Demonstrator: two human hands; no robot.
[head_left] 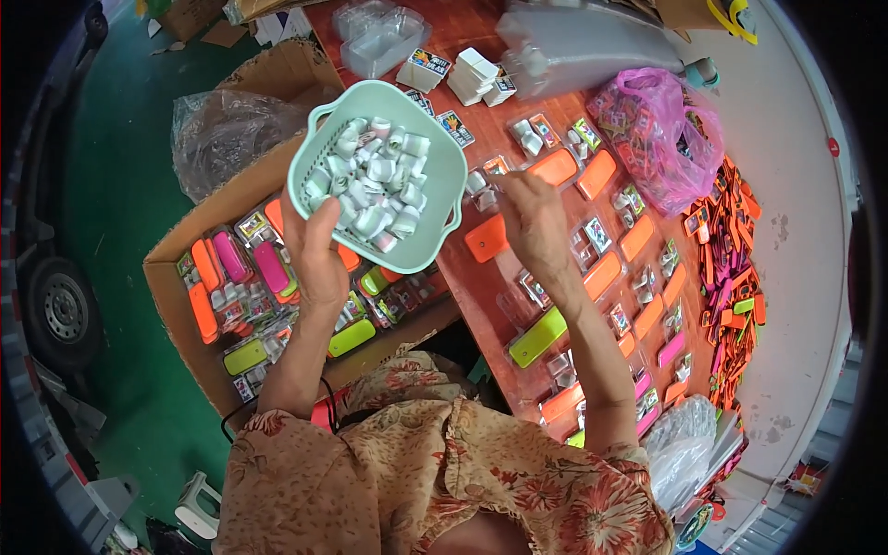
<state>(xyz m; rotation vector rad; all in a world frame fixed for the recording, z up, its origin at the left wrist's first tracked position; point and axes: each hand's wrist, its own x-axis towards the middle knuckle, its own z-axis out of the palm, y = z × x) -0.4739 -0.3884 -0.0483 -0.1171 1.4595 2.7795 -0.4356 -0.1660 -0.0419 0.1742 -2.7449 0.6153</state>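
Note:
My left hand (pixel 319 250) grips the near left side of a mint-green plastic basket (pixel 444 176), its thumb over the rim. Inside lie many small whitish rolls (pixel 381 170). My right hand (pixel 538 227) is over the red table, its fingers bent together at a clear tray that carries an orange case (pixel 487 239) and white rolls (pixel 478 185). Whatever is between those fingertips is too small to make out. More clear trays stand in rows beside and below the hand, with orange cases (pixel 603 276), a lime-green case (pixel 538 337) and pink ones.
An open cardboard box (pixel 194 236) of packed colourful trays stands left of the red table (pixel 476 310). At the far side are stacks of cards (pixel 474 74), clear containers (pixel 393 42) and plastic sheets (pixel 583 46). A pink bag (pixel 647 139) and an orange pile (pixel 735 268) lie right.

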